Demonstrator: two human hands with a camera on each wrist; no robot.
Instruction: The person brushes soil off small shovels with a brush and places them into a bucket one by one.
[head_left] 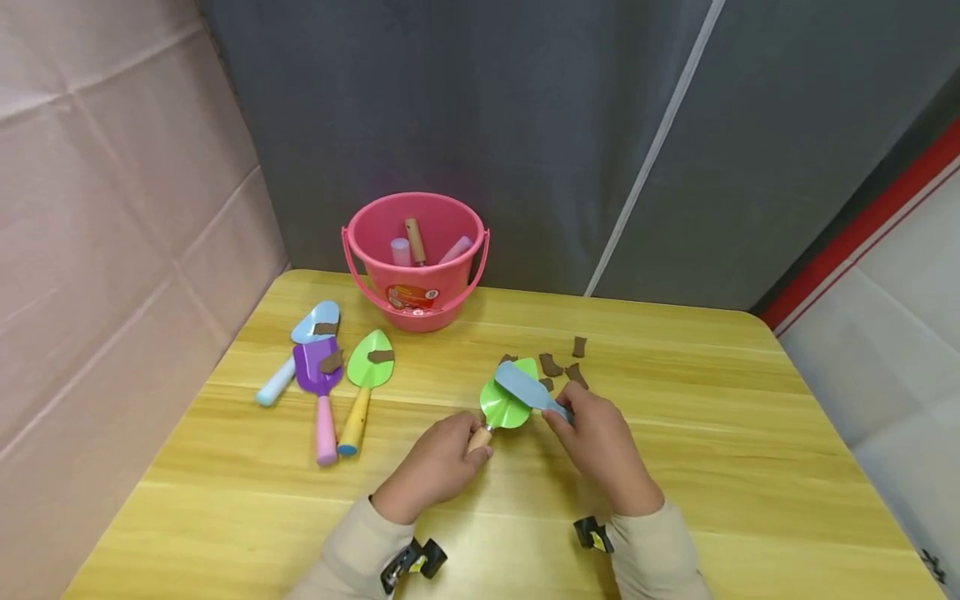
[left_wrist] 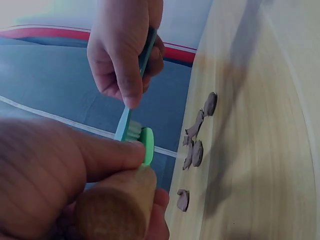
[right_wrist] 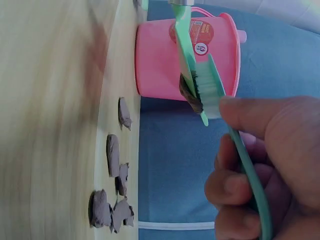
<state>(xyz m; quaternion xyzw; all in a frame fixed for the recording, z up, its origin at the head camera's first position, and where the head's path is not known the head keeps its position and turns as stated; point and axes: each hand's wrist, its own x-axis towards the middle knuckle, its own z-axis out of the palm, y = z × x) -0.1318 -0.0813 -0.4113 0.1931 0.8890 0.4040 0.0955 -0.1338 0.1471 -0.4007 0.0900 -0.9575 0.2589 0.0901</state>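
Observation:
My left hand (head_left: 441,457) grips the wooden handle (left_wrist: 117,200) of a small green trowel (head_left: 504,410), its leaf-shaped blade held above the table. In my right hand (head_left: 606,443) is a light blue brush (head_left: 522,386), pinched by its handle. White bristles (right_wrist: 207,87) press against the trowel blade. A brown lump (right_wrist: 189,95) clings to the blade beside the bristles in the right wrist view; whether it is stuck fast cannot be told. Several brown clay-like pieces (head_left: 551,365) lie on the table just beyond the brush.
A pink bucket (head_left: 420,287) with several tool handles inside stands at the back. To the left lie a blue shovel (head_left: 307,323), a purple shovel (head_left: 309,367) and a green trowel (head_left: 371,371), each with a brown piece on it. A dark curtain (head_left: 480,125) hangs behind the table (head_left: 750,467).

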